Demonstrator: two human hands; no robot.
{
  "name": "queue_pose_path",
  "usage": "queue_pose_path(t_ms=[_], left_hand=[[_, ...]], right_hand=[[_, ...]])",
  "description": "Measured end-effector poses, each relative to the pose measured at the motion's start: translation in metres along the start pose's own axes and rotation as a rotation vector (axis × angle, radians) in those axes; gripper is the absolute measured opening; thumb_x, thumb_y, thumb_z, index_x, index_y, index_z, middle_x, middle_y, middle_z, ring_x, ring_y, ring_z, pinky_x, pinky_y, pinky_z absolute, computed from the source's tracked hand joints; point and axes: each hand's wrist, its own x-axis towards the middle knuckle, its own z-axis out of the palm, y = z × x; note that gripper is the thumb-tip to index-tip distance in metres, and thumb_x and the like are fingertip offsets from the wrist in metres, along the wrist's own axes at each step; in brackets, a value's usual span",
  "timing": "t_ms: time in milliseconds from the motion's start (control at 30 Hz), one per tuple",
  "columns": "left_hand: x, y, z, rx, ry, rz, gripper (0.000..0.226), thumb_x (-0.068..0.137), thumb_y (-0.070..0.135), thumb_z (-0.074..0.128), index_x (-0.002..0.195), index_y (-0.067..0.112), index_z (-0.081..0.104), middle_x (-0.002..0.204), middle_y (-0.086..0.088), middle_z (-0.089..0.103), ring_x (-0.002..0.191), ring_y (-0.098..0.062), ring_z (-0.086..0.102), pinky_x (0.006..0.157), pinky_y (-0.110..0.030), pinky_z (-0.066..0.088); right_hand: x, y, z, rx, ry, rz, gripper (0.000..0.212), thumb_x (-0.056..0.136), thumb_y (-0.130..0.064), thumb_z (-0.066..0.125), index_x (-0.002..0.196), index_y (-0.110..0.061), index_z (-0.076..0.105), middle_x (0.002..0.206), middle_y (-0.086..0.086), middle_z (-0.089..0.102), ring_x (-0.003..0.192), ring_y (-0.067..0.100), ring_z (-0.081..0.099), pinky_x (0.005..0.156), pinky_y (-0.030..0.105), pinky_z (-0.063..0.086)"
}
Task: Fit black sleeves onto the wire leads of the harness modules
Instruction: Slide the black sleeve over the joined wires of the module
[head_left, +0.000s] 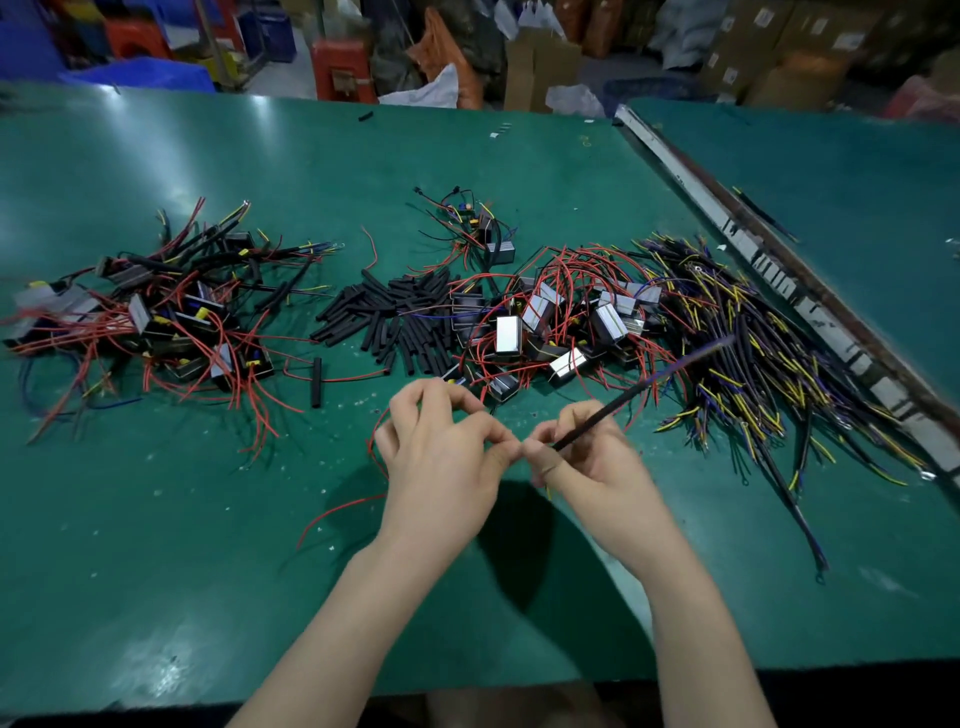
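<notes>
While both hands pinch, left hand (441, 447) on something hidden, right hand (582, 452) holds the sleeved lead (644, 387) near the sleeve pile (395, 317); it looks light and bendy, so hold its tip.

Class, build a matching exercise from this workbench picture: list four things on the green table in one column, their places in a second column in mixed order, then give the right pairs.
Things
1. heap of loose black sleeves
2. pile of modules with sleeves fitted
3. bundle of yellow and blue wires
4. thin black lead

Places
A. far right, beside the metal rail
B. pinched in the right hand, slanting up to the right
C. left part of the table
D. middle of the table, behind the left hand

Pairs: 1-D, 2-C, 3-A, 4-B
</notes>
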Motion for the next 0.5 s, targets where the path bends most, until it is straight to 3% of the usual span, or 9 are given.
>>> queue_pose_path(t_ms=[67, 167, 233, 333, 500], left_hand=[[0.0, -0.002, -0.003, 0.061, -0.003, 0.038, 0.013, 0.079, 0.042, 0.07, 0.077, 0.029, 0.071, 0.108, 0.006, 0.046, 0.114, -0.014, 0.022, 0.076, -0.026, 0.006], [0.005, -0.009, -0.011, 0.087, 0.084, -0.013, 0.01, 0.077, 0.035, 0.073, 0.077, 0.025, 0.073, 0.1, 0.004, 0.049, 0.107, -0.014, 0.024, 0.07, -0.025, 0.005], [0.012, -0.018, -0.019, 0.031, 0.101, -0.113, 0.013, 0.081, 0.039, 0.069, 0.083, 0.027, 0.073, 0.099, 0.009, 0.044, 0.108, -0.012, 0.023, 0.075, -0.026, 0.008], [0.023, -0.018, -0.026, -0.083, 0.073, -0.163, 0.013, 0.086, 0.042, 0.062, 0.09, 0.033, 0.07, 0.101, 0.012, 0.044, 0.114, -0.013, 0.026, 0.083, -0.031, 0.015], [0.02, 0.005, -0.022, -0.269, -0.032, -0.076, 0.014, 0.093, 0.034, 0.053, 0.096, 0.031, 0.066, 0.101, 0.013, 0.058, 0.112, -0.017, 0.044, 0.094, -0.033, 0.033]], right_hand=[[0.001, 0.002, -0.003, -0.161, 0.001, 0.033, 0.035, 0.086, -0.01, 0.065, 0.077, -0.035, 0.042, 0.078, -0.006, 0.061, 0.065, 0.014, 0.059, 0.066, 0.024, 0.047], [0.001, 0.005, -0.012, -0.369, 0.26, 0.016, 0.035, 0.088, -0.001, 0.064, 0.079, -0.027, 0.042, 0.076, -0.006, 0.059, 0.071, 0.017, 0.059, 0.077, 0.038, 0.051], [-0.001, 0.001, -0.022, -0.249, 0.386, 0.023, 0.033, 0.087, 0.001, 0.064, 0.079, -0.022, 0.042, 0.076, 0.001, 0.06, 0.067, 0.017, 0.062, 0.073, 0.031, 0.053], [-0.004, -0.009, -0.031, 0.032, 0.424, 0.065, 0.03, 0.086, 0.0, 0.066, 0.082, -0.018, 0.042, 0.076, 0.005, 0.065, 0.06, 0.01, 0.066, 0.053, 0.014, 0.045], [-0.009, -0.021, -0.025, 0.356, 0.344, 0.16, 0.019, 0.08, -0.026, 0.063, 0.09, -0.017, 0.049, 0.083, 0.008, 0.075, 0.07, 0.016, 0.071, 0.051, 0.016, 0.047]])
